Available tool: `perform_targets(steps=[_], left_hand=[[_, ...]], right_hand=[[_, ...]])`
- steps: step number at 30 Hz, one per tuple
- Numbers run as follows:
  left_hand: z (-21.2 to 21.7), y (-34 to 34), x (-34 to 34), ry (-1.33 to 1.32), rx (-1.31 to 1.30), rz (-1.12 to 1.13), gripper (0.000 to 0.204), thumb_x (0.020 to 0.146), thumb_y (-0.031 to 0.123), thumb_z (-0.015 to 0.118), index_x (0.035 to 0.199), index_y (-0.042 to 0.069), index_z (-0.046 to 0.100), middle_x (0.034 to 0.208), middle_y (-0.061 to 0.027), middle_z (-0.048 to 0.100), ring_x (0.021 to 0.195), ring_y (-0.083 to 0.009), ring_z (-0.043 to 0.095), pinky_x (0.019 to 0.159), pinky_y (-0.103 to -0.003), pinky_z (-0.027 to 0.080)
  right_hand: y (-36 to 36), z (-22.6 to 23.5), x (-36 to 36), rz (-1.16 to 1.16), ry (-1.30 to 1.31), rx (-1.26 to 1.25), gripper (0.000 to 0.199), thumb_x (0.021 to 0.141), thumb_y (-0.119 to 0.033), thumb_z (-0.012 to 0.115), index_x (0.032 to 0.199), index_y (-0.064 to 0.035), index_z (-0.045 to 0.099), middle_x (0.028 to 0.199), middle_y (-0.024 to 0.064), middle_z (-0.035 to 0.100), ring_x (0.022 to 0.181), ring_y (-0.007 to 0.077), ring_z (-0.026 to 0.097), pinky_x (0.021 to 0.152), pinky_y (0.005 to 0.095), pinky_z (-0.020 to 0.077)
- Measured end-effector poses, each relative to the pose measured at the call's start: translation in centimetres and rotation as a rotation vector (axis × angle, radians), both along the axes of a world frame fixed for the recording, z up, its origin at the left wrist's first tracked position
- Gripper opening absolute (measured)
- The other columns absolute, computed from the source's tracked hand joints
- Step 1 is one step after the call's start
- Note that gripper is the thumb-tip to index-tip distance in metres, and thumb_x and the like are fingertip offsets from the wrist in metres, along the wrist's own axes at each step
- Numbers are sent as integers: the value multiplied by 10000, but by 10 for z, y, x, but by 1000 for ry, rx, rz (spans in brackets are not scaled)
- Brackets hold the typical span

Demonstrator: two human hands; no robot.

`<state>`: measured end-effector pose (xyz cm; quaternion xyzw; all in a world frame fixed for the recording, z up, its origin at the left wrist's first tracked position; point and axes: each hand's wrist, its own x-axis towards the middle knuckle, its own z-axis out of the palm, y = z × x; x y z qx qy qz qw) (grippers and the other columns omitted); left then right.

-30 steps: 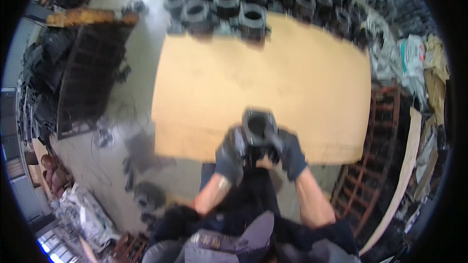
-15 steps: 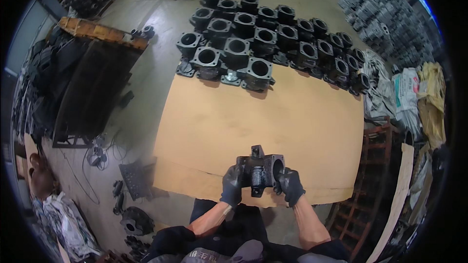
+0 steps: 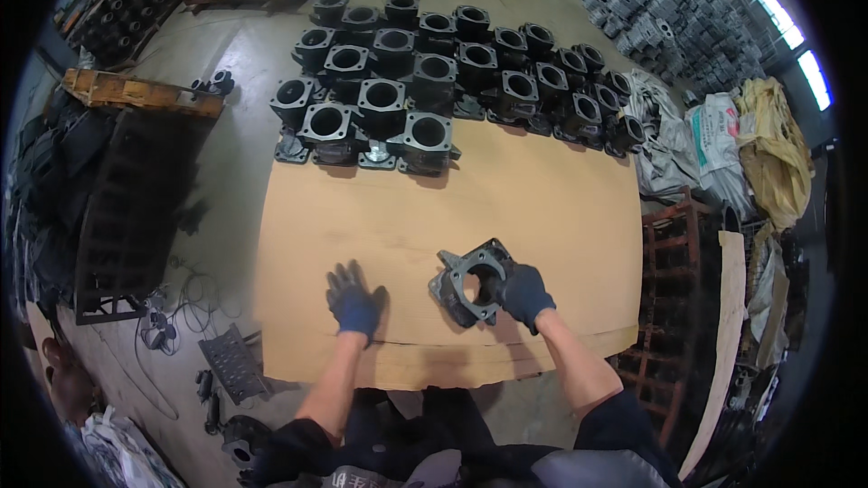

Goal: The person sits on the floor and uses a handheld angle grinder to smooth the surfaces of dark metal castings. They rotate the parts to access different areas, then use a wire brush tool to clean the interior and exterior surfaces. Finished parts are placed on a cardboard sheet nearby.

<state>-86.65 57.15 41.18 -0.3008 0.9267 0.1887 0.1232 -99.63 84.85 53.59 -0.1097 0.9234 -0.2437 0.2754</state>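
Here, the left hand (image 3: 351, 298), dark-grey gloved, fingers spread, holds nothing over the flat tan board (image 3: 362, 217); centrally, over it, a black flanged metal casting (image 3: 459, 276) tilts; the like-gloved right hand's (image 3: 524, 296) grip clasps its right side; positioning seems in hand, next calling for level support.

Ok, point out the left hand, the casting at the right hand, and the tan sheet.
left hand (image 3: 354, 303), head view: back of the glove
casting (image 3: 457, 276), head view: flange, left of the bore
tan sheet (image 3: 398, 217), head view: bare upper surface
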Motion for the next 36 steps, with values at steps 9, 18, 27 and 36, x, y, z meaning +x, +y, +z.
perform_targets(steps=[9, 18, 27, 36], left_hand=[[8, -15, -42, -395, -3, -12, 1062, 817, 536, 750, 1609, 129, 171, 1661, -226, 114, 1523, -439, 142, 1155, -567, 315], [-1, -18, -43, -379, -25, -1, 1128, 765, 502, 812, 1603, 99, 172, 1651, -270, 91, 1506, -483, 153, 1112, -595, 356], [-4, -14, -42, -385, -83, -39, 1063, 791, 506, 786, 1595, 119, 208, 1641, -246, 157, 1502, -460, 186, 1118, -543, 383], [1, -14, -48, -406, -91, -63, 1052, 794, 489, 785, 1589, 93, 223, 1636, -264, 156, 1492, -471, 206, 1113, -537, 393]], right_hand=[[6, 16, -84, 82, 127, 235, 287, 889, -278, 564, 1038, -94, 727, 915, 172, 733, 875, 352, 700, 826, 441, 545], [26, -24, -156, -209, 163, 74, 284, 823, -281, 642, 974, -63, 743, 912, 222, 719, 887, 416, 684, 777, 452, 545], [7, -92, -207, -901, 140, 15, 383, 827, -318, 658, 864, 58, 718, 846, 283, 697, 803, 381, 714, 654, 437, 515], [33, -78, -213, -759, -58, -280, 443, 830, -395, 758, 964, 25, 718, 796, 178, 702, 725, 233, 697, 619, 334, 544]])
